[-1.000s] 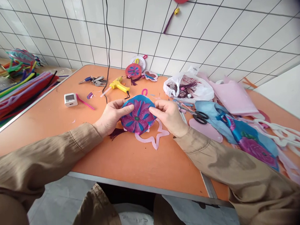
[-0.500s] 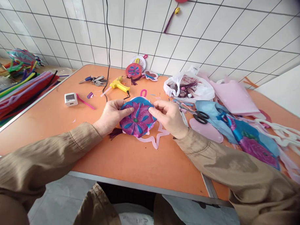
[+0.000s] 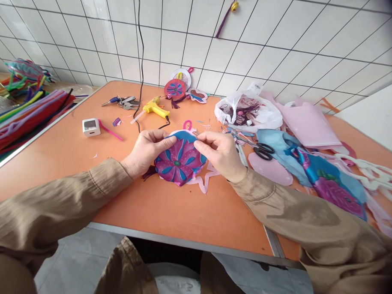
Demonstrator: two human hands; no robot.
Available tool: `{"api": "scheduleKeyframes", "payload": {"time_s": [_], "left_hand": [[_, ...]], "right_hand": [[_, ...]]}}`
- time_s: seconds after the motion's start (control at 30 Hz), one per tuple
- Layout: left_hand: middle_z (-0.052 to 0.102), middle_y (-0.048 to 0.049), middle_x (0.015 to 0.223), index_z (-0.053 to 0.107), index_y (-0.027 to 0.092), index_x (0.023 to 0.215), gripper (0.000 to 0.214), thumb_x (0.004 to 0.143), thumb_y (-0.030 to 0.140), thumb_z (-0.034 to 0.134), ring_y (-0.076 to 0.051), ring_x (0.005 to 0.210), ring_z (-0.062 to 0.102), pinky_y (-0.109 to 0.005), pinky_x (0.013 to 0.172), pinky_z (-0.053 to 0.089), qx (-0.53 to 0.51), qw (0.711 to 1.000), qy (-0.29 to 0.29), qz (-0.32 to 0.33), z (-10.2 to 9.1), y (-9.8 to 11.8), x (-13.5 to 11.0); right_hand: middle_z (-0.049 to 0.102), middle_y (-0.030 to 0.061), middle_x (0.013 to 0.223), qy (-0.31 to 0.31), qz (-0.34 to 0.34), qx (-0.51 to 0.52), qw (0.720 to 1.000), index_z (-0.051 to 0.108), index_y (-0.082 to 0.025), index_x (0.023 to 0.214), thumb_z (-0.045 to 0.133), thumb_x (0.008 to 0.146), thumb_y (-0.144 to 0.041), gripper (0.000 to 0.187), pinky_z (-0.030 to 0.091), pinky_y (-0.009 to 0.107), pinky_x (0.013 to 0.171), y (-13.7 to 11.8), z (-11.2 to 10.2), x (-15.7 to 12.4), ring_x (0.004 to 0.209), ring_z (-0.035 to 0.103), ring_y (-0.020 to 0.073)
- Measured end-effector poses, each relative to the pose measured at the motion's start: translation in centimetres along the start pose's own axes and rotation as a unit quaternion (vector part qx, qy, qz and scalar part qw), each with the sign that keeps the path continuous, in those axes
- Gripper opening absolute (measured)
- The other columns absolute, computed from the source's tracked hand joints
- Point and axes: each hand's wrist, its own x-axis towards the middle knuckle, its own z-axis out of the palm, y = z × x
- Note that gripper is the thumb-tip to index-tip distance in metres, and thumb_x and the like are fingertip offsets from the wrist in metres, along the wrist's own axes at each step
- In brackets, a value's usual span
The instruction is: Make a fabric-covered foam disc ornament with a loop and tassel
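Note:
A round piece of blue and magenta flowered fabric (image 3: 180, 162) is held up over the table between my two hands. My left hand (image 3: 148, 149) pinches its upper left edge, thumb in front. At the upper right edge, my right hand (image 3: 219, 152) pinches it with thumb and fingers. Behind the fabric shows a pale pink backing with a bright pink loop (image 3: 187, 125) at the top. A dark tassel (image 3: 148, 173) sticks out at the lower left. Under the fabric lies a pink star-shaped cut-out strip (image 3: 204, 184), partly hidden.
Behind my hands lie a yellow glue gun (image 3: 156, 108), keys (image 3: 127, 102) and a white box-shaped device (image 3: 91, 127). Finished-looking round ornaments (image 3: 174, 88) stand by the tiled wall. To the right are black-handled scissors (image 3: 263, 151), a plastic bag (image 3: 262, 114) and fabric scraps (image 3: 339, 189).
The flowered fabric has tilted to face me more and its lower edge hangs a little lower. Both hands keep their pinch with little movement. The camera view has shifted slightly.

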Motion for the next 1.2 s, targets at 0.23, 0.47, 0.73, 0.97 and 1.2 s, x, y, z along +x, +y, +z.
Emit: {"api": "scheduleKeyframes", "payload": {"time_s": [0.23,0.47,0.73,0.97,1.2], "left_hand": [[0.06,0.0014,0.054,0.065,0.013,0.061,0.035,0.065,0.039,0.087,-0.007,0.042,0.049,-0.018,0.038,0.041,-0.003,0.999,-0.024,-0.03,0.2,0.1,-0.3],[0.06,0.0017,0.053,0.065,0.013,0.062,0.033,0.067,0.039,0.085,-0.007,0.042,0.049,-0.017,0.039,0.041,-0.004,0.999,-0.028,-0.027,0.3,0.0,-0.4],[0.064,0.0003,0.058,0.07,0.014,0.068,0.034,0.066,0.043,0.087,-0.009,0.046,0.055,-0.019,0.044,0.045,-0.023,0.997,-0.056,-0.038,0.1,-0.2,-0.3],[0.066,-0.0029,0.054,0.068,0.012,0.058,0.04,0.057,0.042,0.094,-0.009,0.042,0.055,-0.02,0.042,0.044,-0.027,0.991,-0.101,-0.087,0.2,0.0,-0.3],[0.074,-0.0073,0.064,0.073,0.011,0.065,0.027,0.065,0.032,0.09,-0.015,0.053,0.067,-0.025,0.054,0.057,-0.116,0.986,-0.032,-0.113,0.0,0.0,0.3]], "right_hand": [[0.057,-0.001,0.059,0.008,-0.006,0.006,1.0,0.061,-0.018,0.067,0.064,0.078,-0.038,0.023,0.04,0.027,0.055,0.1,0.2,-0.1,0.057,0.048,0.0118],[0.065,0.0011,0.065,0.011,-0.004,0.039,0.999,0.066,-0.018,0.074,0.066,0.077,-0.036,0.019,0.044,0.028,0.057,0.0,0.3,-0.2,0.059,0.055,0.0134],[0.059,-0.0012,0.058,0.034,-0.006,0.026,0.999,0.064,-0.018,0.067,0.066,0.076,-0.033,0.017,0.042,0.027,0.054,-0.3,0.4,-0.2,0.055,0.05,0.0117],[0.057,-0.0016,0.061,0.057,-0.02,0.033,0.998,0.062,-0.019,0.067,0.066,0.078,-0.032,0.017,0.04,0.027,0.055,-0.7,0.2,-0.2,0.056,0.047,0.0112],[0.045,-0.0032,0.06,-0.016,0.058,0.178,0.982,0.051,-0.021,0.061,0.068,0.081,-0.061,0.048,0.037,0.026,0.052,0.9,0.0,0.3,0.055,0.044,0.0104]]}}
